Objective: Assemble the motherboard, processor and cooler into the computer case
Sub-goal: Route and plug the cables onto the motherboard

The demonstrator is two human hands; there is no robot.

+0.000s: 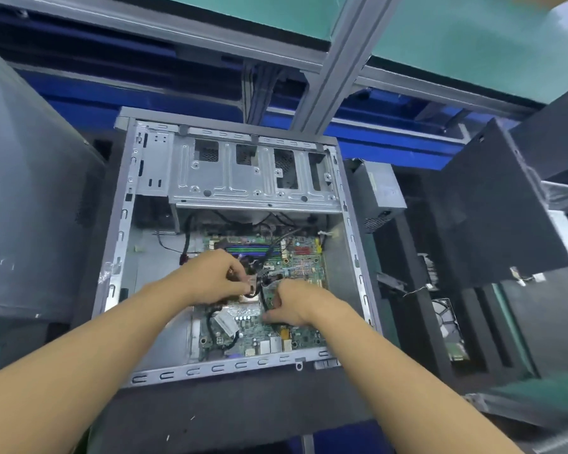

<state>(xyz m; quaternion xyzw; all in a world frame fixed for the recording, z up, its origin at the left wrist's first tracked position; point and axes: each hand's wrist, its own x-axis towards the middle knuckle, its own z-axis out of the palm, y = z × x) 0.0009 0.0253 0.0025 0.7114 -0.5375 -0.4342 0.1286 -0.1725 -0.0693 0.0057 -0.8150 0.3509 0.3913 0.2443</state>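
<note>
head view looks down into the open computer case (240, 367), which lies at the centre of the frame on a dark mat (210, 417). the motherboard (305, 262) sits flat on the case floor, in the lower right part of the case, below the silver drive cage (243, 178). my left hand (207, 280) reaches in from the lower left. its fingertips are curled together and pinch a black cable (269, 253) just above the metal socket plate (248, 298) in the middle of the board. my right hand (295, 306) comes in from the lower right, knuckles up, with its fingers curled under against the board just right of that plate. i cannot tell whether they grip anything. outside the case, on the right of the frame, a grey power supply (379, 188) stands in a foam slot, and a fan (445, 317) lies lower down.
</note>
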